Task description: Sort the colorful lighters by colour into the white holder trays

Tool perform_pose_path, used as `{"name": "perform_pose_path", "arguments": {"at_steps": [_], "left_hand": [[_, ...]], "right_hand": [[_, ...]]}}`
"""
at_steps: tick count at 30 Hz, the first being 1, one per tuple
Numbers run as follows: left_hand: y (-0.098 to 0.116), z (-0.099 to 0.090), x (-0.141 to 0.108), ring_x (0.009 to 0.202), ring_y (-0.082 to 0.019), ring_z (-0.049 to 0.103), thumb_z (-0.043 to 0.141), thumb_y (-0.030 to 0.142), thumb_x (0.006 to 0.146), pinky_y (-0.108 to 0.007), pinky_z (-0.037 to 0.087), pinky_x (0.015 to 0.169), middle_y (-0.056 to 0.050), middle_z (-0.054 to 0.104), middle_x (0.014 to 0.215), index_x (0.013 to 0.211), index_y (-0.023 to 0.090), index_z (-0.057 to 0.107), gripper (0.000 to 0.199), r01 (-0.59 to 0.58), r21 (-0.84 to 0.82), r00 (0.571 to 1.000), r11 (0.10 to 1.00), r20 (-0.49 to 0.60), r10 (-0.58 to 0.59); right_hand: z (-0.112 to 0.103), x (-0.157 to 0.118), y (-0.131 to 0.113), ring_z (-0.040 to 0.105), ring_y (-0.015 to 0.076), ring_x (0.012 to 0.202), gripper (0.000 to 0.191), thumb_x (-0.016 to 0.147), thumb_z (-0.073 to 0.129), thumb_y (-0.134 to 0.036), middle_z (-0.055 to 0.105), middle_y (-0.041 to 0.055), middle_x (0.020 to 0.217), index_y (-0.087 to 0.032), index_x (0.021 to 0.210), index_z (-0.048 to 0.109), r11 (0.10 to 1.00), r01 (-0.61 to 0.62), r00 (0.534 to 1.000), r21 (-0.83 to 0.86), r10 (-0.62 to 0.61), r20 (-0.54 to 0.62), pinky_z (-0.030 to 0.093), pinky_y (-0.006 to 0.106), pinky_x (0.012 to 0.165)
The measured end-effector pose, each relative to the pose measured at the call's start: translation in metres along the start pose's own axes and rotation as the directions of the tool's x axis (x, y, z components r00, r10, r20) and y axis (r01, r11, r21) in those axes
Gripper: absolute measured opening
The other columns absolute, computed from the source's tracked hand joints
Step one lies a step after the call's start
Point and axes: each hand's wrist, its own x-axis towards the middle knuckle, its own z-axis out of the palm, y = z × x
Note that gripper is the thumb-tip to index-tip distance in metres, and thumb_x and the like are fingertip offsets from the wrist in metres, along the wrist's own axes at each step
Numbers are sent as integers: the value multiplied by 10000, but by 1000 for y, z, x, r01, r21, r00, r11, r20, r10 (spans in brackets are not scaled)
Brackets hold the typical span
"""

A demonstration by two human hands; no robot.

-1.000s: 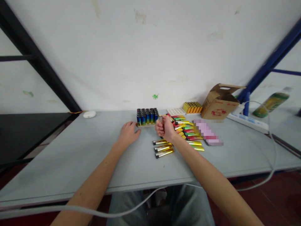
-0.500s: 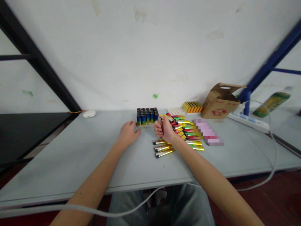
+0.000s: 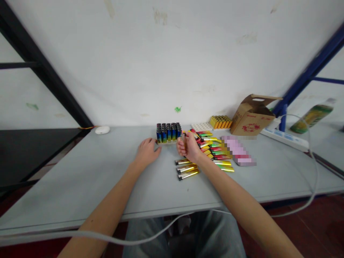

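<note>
Several dark blue lighters with black tops (image 3: 168, 133) stand upright in rows in a pale tray near the wall. My left hand (image 3: 147, 151) lies on the table at the tray's front left corner, fingers apart and holding nothing. Just right of the tray, my right hand (image 3: 187, 147) is closed around a small lighter, its metal top showing above the fingers. Loose red, green and yellow lighters (image 3: 221, 157) lie in a pile beside and behind that hand. Three yellow lighters (image 3: 188, 175) lie on the table in front of it.
Behind the pile are a white holed tray (image 3: 201, 127) and a block of upright yellow lighters (image 3: 220, 122). Farther right are an open cardboard box (image 3: 251, 120), a pink item (image 3: 238, 150), a power strip (image 3: 285, 139) and a bottle (image 3: 311, 117). A white case (image 3: 102, 130) lies left.
</note>
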Motion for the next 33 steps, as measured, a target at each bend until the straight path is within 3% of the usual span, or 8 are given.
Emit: {"name": "perform_pose_path", "arguments": {"at_steps": [4, 8, 12, 16, 20, 26, 30, 33], "left_hand": [[0, -1, 0, 1157, -293, 543, 461, 395, 858, -410, 422, 1017, -144, 608, 1186, 1112, 151, 612, 383, -5, 11, 1000, 1000, 9, 5], [1, -1, 0, 1157, -293, 545, 458, 395, 860, -410, 424, 1013, -142, 610, 1181, 1107, 149, 610, 380, -3, 18, 1000, 1000, 14, 3], [1, -1, 0, 1167, -298, 538, 459, 397, 860, -419, 423, 1014, -148, 606, 1194, 1109, 147, 607, 383, 1, 16, 1000, 1000, 8, -1], [2, -1, -1, 1179, -297, 531, 464, 392, 860, -419, 421, 1017, -146, 603, 1203, 1122, 153, 602, 380, 2, 14, 1000, 1000, 11, -2], [3, -2, -2, 1178, -303, 532, 476, 379, 853, -422, 423, 1011, -160, 594, 1221, 1233, 135, 540, 457, 26, 14, 1000, 1000, 13, -26], [5, -4, -2, 1196, -309, 524, 468, 388, 869, -421, 416, 1013, -178, 578, 1250, 1290, 113, 498, 504, 35, 9, 999, 999, 14, -35], [5, -4, -3, 1170, -303, 539, 481, 382, 865, -414, 422, 1005, -167, 583, 1223, 1268, 123, 518, 480, 29, 9, 999, 1000, 19, -29], [5, -4, -3, 1156, -305, 545, 491, 377, 860, -423, 429, 993, -165, 588, 1202, 1249, 132, 529, 461, 32, 0, 999, 999, 16, -32]], "right_hand": [[1, -3, -3, 250, 80, 386, 495, 849, 263, -638, 337, -63, 493, -204, 698, 447, 997, 72, 997, 21, -72, -5, 150, 189, 366], [-1, -4, -5, 338, 100, 423, 287, 791, 376, -456, 445, -48, 569, -209, 888, 486, 988, 151, 988, 29, -149, -51, 195, 192, 386], [-5, 0, 0, 421, 103, 473, 310, 693, 488, -285, 490, -69, 607, -218, 995, 473, 957, 211, 965, -198, -236, -113, 285, 195, 426], [-7, 0, 5, 499, 127, 582, 266, 815, 443, -309, 523, -59, 646, -221, 1066, 464, 802, 356, 912, -479, -411, -11, 386, 225, 520], [-3, -4, 5, 535, 148, 797, 149, 917, 410, -331, 569, 4, 813, -216, 892, 501, 540, 491, 834, -684, -519, 189, 446, 275, 747], [-3, -4, 6, 522, 202, 971, 158, 911, 487, -320, 556, 76, 1000, -197, 933, 583, 272, 552, 712, -788, -646, 276, 429, 357, 913], [-7, -2, 7, 566, 189, 891, 386, 884, 542, -306, 604, 50, 938, -213, 1254, 484, 343, 545, 701, -765, -687, 192, 452, 351, 874], [-10, 0, 7, 570, 165, 759, 439, 872, 562, -320, 600, -8, 774, -230, 1278, 424, 439, 528, 709, -727, -699, 93, 469, 309, 774]]}}
